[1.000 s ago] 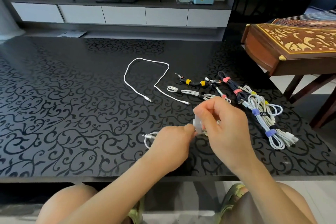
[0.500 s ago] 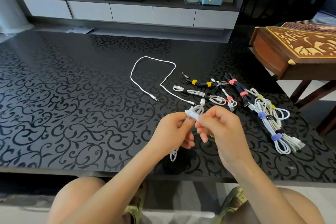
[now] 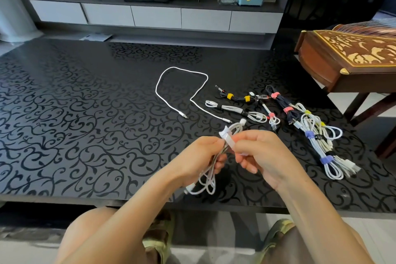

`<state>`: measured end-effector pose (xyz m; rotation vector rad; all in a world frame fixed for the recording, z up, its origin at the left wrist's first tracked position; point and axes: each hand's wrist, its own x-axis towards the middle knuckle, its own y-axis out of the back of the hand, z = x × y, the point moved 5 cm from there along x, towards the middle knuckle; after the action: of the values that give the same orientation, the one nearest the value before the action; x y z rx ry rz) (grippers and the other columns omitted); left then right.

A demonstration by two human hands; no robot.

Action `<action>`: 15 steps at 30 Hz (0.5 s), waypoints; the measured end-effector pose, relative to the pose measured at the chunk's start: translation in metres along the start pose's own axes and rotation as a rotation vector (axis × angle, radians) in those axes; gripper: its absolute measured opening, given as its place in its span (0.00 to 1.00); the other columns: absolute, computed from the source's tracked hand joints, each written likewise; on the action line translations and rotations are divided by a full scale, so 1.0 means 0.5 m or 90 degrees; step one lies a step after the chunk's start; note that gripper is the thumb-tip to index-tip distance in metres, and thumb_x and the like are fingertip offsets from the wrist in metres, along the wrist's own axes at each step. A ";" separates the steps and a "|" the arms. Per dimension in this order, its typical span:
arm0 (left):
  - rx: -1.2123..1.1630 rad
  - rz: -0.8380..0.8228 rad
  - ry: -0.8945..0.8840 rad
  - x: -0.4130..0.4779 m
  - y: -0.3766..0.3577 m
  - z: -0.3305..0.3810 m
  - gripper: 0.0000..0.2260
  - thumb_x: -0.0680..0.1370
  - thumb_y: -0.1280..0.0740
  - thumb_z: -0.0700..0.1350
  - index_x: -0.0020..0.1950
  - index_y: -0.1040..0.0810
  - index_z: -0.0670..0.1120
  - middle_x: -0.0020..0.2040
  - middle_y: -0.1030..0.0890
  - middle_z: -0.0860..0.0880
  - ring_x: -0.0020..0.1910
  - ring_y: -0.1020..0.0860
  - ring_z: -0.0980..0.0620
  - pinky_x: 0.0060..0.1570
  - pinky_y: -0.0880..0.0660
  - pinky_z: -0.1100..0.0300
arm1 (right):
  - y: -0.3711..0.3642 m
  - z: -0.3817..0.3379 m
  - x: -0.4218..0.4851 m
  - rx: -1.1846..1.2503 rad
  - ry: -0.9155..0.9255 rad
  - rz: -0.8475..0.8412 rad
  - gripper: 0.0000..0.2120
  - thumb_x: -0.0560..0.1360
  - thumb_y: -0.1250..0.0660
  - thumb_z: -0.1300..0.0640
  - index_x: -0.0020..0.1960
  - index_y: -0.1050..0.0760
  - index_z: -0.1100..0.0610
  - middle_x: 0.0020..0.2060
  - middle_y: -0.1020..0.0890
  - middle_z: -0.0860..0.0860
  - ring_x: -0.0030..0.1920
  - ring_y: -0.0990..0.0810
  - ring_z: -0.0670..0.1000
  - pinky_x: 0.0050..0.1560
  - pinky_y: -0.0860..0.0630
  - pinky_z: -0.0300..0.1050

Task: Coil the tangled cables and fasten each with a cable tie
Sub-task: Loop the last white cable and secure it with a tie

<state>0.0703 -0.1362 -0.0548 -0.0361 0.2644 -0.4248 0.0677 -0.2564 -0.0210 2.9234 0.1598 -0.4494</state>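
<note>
Above the front of the black patterned table [image 3: 85, 126], my left hand [image 3: 201, 156] grips a coiled white cable [image 3: 205, 180] whose loops hang below my fingers. My right hand [image 3: 261, 154] pinches a white cable tie [image 3: 227, 137] wrapped round the top of that coil. One loose white cable [image 3: 182, 90] lies uncoiled on the table beyond my hands. Several coiled cables [image 3: 317, 139] bound with yellow, pink, purple and black ties lie in a row to the right.
A carved wooden instrument [image 3: 347, 58] on a stand overhangs the table's right side. Behind the table stand a low white TV cabinet [image 3: 154, 15] and a television. My knees sit under the table's front edge.
Both hands have lifted the white coil off the table and turned it upright. The tie now sits wrapped near the coil's top, and the loops hang lower.
</note>
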 end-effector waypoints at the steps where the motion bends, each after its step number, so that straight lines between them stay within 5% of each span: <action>1: -0.067 -0.033 0.022 -0.003 -0.003 0.000 0.13 0.83 0.47 0.41 0.44 0.28 0.39 0.32 0.32 0.48 0.30 0.33 0.54 0.33 0.33 0.63 | 0.003 -0.001 0.000 -0.004 0.002 0.007 0.08 0.70 0.38 0.70 0.42 0.20 0.65 0.24 0.26 0.55 0.21 0.34 0.47 0.19 0.41 0.35; 5: -0.251 -0.046 0.086 -0.009 -0.004 -0.001 0.10 0.80 0.43 0.37 0.44 0.25 0.37 0.32 0.24 0.45 0.36 0.19 0.48 0.42 0.19 0.55 | 0.015 -0.005 0.000 0.031 -0.012 0.000 0.14 0.67 0.42 0.73 0.40 0.19 0.62 0.21 0.29 0.53 0.20 0.35 0.45 0.18 0.42 0.33; 10: -0.293 -0.121 0.104 -0.016 -0.019 -0.004 0.12 0.82 0.45 0.41 0.40 0.29 0.40 0.37 0.19 0.40 0.42 0.17 0.39 0.51 0.21 0.45 | 0.018 -0.012 -0.008 0.026 -0.016 -0.052 0.16 0.68 0.45 0.73 0.43 0.20 0.65 0.19 0.29 0.49 0.20 0.35 0.44 0.19 0.39 0.31; 13: -0.210 -0.096 0.081 -0.020 -0.026 -0.004 0.13 0.83 0.47 0.44 0.40 0.32 0.44 0.31 0.23 0.47 0.30 0.21 0.49 0.41 0.19 0.53 | 0.021 -0.015 -0.009 0.007 -0.015 -0.043 0.16 0.67 0.44 0.72 0.43 0.19 0.64 0.19 0.32 0.51 0.20 0.37 0.45 0.19 0.42 0.32; 15: -0.140 0.005 0.044 -0.015 -0.009 -0.006 0.13 0.83 0.45 0.44 0.38 0.33 0.45 0.27 0.33 0.52 0.23 0.34 0.56 0.28 0.28 0.63 | 0.023 -0.015 -0.010 -0.011 -0.019 -0.034 0.17 0.67 0.44 0.72 0.44 0.18 0.62 0.20 0.33 0.52 0.21 0.38 0.46 0.19 0.43 0.32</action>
<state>0.0609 -0.1371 -0.0556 -0.2364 0.3793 -0.3880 0.0665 -0.2664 -0.0107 2.8996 0.2372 -0.4976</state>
